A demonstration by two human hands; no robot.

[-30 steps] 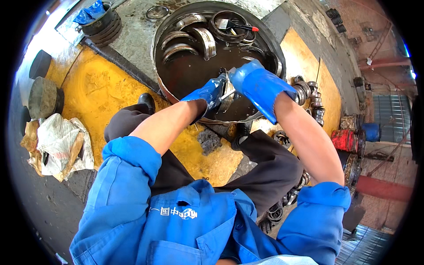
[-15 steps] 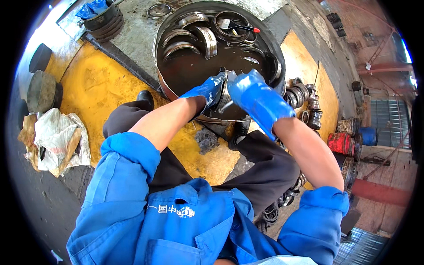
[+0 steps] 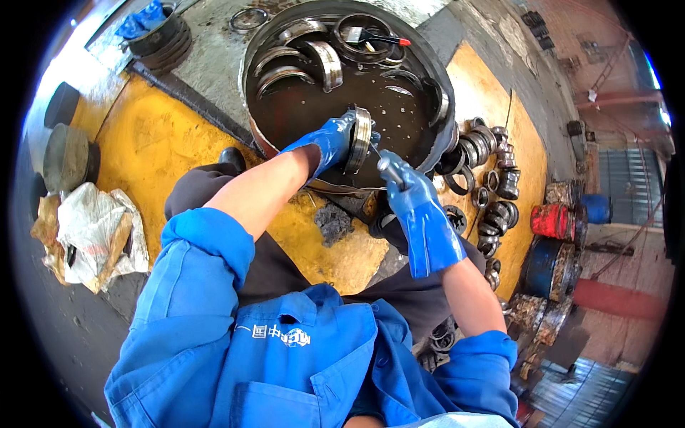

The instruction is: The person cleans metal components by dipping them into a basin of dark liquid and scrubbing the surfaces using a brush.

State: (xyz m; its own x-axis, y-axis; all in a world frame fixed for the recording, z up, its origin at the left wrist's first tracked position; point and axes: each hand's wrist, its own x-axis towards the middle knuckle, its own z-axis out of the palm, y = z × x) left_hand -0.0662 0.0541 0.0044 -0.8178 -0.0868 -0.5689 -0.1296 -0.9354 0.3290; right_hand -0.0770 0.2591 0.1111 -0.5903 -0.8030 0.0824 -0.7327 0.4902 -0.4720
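My left hand (image 3: 332, 141), in a blue rubber glove, grips a grooved metal ring (image 3: 359, 143) on edge over the near part of a large round tub (image 3: 255, 135). The fingers of my gloved right hand (image 3: 410, 187) are closed round a thin-shafted hand tool (image 3: 389, 170) with a pale grey end. Its thin tip points toward the ring's right side; whether it touches cannot be made out. Dark liquid (image 3: 303, 110) lies in the tub, with curved metal rings (image 3: 325, 65) partly sunk in it.
A paintbrush (image 3: 371, 37) with a red-tipped handle lies across a ring in the tub. Several metal rings (image 3: 474, 150) are piled right of it. At the left are a white sack (image 3: 96, 228) and a metal drum (image 3: 68, 157). A red container (image 3: 551, 221) stands far right.
My right hand has drawn back from the ring, down and slightly right, uncovering the ring and the tool. My left hand still holds the ring, now a little further left.
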